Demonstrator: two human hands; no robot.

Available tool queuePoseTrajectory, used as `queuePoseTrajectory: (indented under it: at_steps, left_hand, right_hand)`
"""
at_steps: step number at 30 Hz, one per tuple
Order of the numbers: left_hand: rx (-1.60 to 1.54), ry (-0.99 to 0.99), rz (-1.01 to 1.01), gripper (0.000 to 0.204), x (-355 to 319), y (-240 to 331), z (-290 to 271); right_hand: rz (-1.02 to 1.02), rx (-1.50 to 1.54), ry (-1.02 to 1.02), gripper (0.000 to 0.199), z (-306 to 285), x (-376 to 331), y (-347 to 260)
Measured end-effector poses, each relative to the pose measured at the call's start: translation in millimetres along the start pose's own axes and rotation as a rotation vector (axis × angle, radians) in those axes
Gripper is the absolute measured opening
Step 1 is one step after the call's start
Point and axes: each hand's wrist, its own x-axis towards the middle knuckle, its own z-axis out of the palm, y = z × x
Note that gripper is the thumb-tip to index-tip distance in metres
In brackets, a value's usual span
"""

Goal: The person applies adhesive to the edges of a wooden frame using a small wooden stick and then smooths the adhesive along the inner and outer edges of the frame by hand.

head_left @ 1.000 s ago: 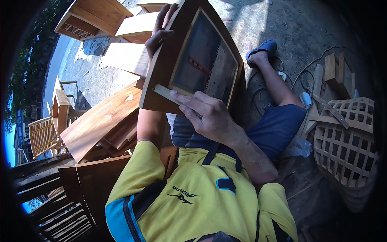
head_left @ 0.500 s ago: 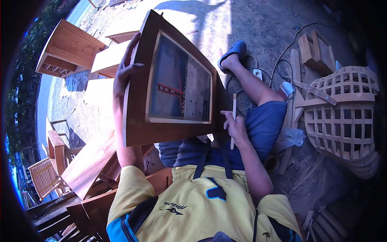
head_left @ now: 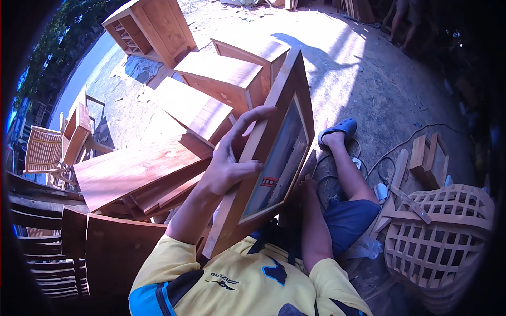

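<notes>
A brown wooden frame point(head_left: 220, 227), tilted on edge above my lap, surrounds a recessed picture point(head_left: 274, 171) with a red bridge-like shape on it. My left hand point(head_left: 232, 158) grips its left side, with the thumb pressed against one face and the fingers curled over the edge. My right hand point(head_left: 308, 181) is beside the frame's right edge, in shadow and partly covered by it. Its fingers are hard to make out, and the thin pale stick seen earlier does not show.
Several wooden drawers and boxes point(head_left: 221, 71) are at the left in bright sun, near a long plank-topped piece point(head_left: 137, 171). A slatted chair point(head_left: 42, 150) stands farther left. At the right are a lattice wooden piece point(head_left: 440, 237), a small wooden block frame point(head_left: 429, 158) and a cable point(head_left: 390, 150).
My view has swung left. The frame has turned more edge-on, and my left hand has shifted along its side. My right hand has gone in behind the frame's right edge, and its stick is out of sight.
</notes>
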Motion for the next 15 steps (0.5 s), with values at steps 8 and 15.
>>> queuePoseTrajectory:
  at_steps: [8,15]
  left_hand:
    - [-0.031,-0.102,0.090,0.088,-55.5,4.9,-9.8]
    - [-0.180,0.163,0.105,0.103,-85.9,37.1,-46.8]
  right_hand:
    - [0.188,0.515,-0.019,0.059,-35.6,-39.9,-10.8]
    - [0.085,0.746,0.018,0.061,-67.6,-47.8,-33.3]
